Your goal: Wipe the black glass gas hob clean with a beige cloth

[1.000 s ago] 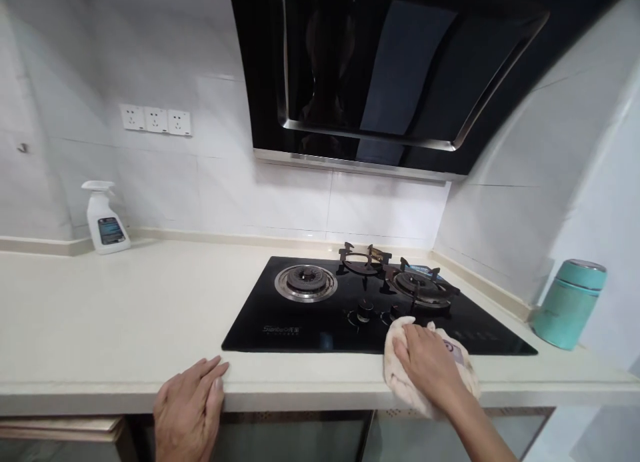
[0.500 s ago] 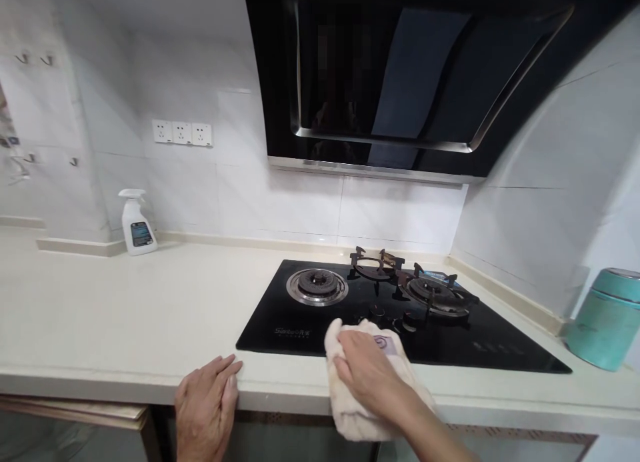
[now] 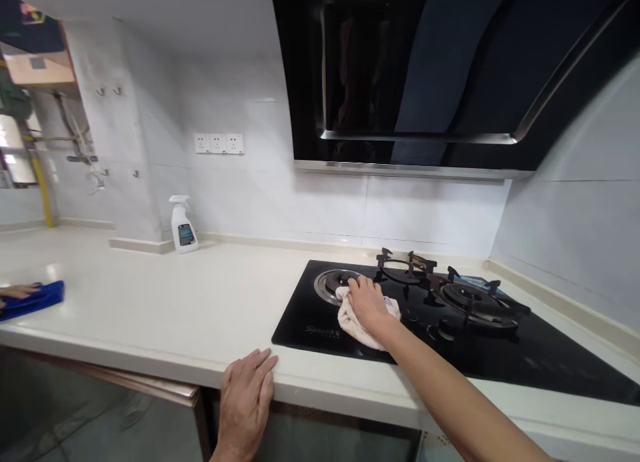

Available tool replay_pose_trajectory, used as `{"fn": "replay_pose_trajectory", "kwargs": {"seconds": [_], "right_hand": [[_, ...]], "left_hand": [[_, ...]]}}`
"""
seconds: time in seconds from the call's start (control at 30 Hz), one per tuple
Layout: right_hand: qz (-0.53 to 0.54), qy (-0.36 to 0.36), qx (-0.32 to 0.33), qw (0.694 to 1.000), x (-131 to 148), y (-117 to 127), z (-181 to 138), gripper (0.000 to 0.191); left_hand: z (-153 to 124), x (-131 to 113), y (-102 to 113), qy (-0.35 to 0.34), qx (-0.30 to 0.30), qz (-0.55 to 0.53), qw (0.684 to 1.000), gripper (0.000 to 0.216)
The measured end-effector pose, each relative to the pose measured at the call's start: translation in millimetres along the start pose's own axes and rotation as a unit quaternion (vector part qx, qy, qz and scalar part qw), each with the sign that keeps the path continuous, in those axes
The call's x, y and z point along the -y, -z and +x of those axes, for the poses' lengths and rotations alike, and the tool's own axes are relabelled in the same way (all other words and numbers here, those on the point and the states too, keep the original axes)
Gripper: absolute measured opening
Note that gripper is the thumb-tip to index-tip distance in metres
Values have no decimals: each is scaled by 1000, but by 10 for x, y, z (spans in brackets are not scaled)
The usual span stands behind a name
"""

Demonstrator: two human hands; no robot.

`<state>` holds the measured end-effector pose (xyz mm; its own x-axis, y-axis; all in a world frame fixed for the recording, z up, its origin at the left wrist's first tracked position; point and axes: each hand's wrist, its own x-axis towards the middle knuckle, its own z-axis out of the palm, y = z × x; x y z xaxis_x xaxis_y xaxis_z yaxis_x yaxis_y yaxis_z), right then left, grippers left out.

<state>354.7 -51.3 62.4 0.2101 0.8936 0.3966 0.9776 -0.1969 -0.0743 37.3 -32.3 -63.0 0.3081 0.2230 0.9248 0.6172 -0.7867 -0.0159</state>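
Observation:
My right hand (image 3: 369, 303) presses a cream cloth (image 3: 356, 327) onto the black glass gas stove (image 3: 295, 319), right beside the left burner (image 3: 330, 287). The fingers curl over the cloth, and their tips reach toward the burner's metal ring. My left hand (image 3: 247, 395) rests on the front edge of the white countertop (image 3: 190, 315), its fingers laid flat, just left of the stove's corner. A pan support (image 3: 400, 270) stands at the back of the stove, off the left burner. Over the right burner (image 3: 475, 304) sits another dark support.
Another person's hand (image 3: 20, 291) lies on a blue cloth (image 3: 43, 301) at the far left. A white spray bottle (image 3: 183, 227) stands by the wall. The black range hood (image 3: 400, 82) slopes overhead. Below the counter, a cabinet door (image 3: 125, 395) stands ajar.
My right hand has carried the cloth from the counter's front edge up and inward onto the stove by the left burner. The view has swung left, bringing the other person's hand into sight.

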Motion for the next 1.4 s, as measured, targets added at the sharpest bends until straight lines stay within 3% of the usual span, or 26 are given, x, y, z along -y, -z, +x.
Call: {"fn": "replay_pose_trajectory", "kwargs": {"seconds": [0.1,0.27,0.4,0.6,0.73,0.9,1.0,1.13,1.4], "right_hand": [[-8,40,39,998,-74,122,-177,32],[21,120,178,976,-355,342,-420,38],[38,100,252,962,-545,407,-298,34],[20,26,292,956,-793,289,204,25],[-4,-33,297,954,-1134,147,413,23],[-54,-102,269,956,-1775,98,297,32],[-63,-100,259,959,-2034,151,92,29],[-38,-59,259,963,-2093,258,-153,20],[44,1,294,955,-1905,503,-403,38]], "left_hand": [[-9,-17,-1,0,-4,3,1000,31],[-27,-31,-53,7,-26,-6,1000,30],[-29,-32,-73,11,-36,-12,999,30],[-4,-29,-11,-1,-7,-10,1000,31],[11,-39,11,-5,-1,-3,1000,31],[10,-43,-8,-16,-2,-3,1000,31],[-7,-35,-49,-15,-15,-8,1000,31],[-15,-32,-97,-10,-35,-11,999,29],[1,-32,-74,-8,-28,-8,1000,30]]}}
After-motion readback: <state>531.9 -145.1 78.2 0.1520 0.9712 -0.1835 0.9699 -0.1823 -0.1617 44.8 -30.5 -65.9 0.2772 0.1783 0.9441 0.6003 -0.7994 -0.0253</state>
